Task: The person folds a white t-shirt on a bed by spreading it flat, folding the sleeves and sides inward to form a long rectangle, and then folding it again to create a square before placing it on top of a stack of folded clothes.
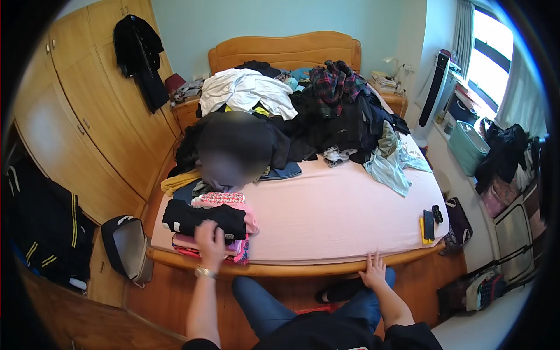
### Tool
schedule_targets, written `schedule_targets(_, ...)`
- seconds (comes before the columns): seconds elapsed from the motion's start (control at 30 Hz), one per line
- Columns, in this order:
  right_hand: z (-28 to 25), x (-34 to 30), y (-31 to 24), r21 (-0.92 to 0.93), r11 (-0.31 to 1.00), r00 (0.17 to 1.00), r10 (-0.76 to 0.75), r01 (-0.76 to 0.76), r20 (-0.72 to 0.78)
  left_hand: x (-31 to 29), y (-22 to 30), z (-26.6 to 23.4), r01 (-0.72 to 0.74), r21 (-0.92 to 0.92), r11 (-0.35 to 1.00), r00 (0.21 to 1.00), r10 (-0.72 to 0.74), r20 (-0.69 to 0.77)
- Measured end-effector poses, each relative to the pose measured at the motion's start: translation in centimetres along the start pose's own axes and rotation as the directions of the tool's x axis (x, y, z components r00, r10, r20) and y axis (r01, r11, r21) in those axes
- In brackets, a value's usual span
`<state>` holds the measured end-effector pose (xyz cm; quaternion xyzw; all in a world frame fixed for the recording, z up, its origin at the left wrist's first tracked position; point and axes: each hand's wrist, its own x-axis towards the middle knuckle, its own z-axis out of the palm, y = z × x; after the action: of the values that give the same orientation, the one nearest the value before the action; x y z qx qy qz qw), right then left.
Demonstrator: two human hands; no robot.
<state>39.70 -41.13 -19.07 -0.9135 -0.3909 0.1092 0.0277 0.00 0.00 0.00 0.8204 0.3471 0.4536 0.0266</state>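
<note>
Black folded garment (191,217) at the near left corner of the bed (326,216), left hand (210,239) over it.
The garment lies on a stack of pink folded clothes (242,252). The left fingers are partly curled at its front; whether they grip cloth cannot be told. The right hand (374,271), fingers spread, holds nothing visible and is at the wooden bed rail (303,269). Dark clothes (345,125) are heaped toward the headboard (286,45); a dark flat item (429,224) lies near the right corner.
</note>
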Motion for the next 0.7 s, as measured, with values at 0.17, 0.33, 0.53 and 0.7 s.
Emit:
schedule_targets(0.17,-0.9,-2.7,3.9,-0.091,0.991,0.989,0.109,-0.100,0.099,-13.2,10.7,4.2,0.215,-0.312,0.925,0.718,0.066,0.693)
schedule_targets(0.33,-0.7,-2.9,4.1,-0.013,0.998,0.993,0.060,-0.059,0.097,-24.3,10.6,4.0,0.035,0.129,0.991,0.362,-0.133,0.923)
schedule_targets(0.53,-0.4,-3.4,3.7,0.019,0.996,0.996,0.084,-0.085,0.030,-26.0,11.6,2.8,0.080,0.152,0.985,0.608,-0.168,0.776)
schedule_targets(0.7,0.1,-3.6,3.6,0.022,0.996,0.996,0.082,-0.082,-0.018,-25.8,12.1,2.5,0.065,0.162,0.985,0.600,-0.168,0.782)
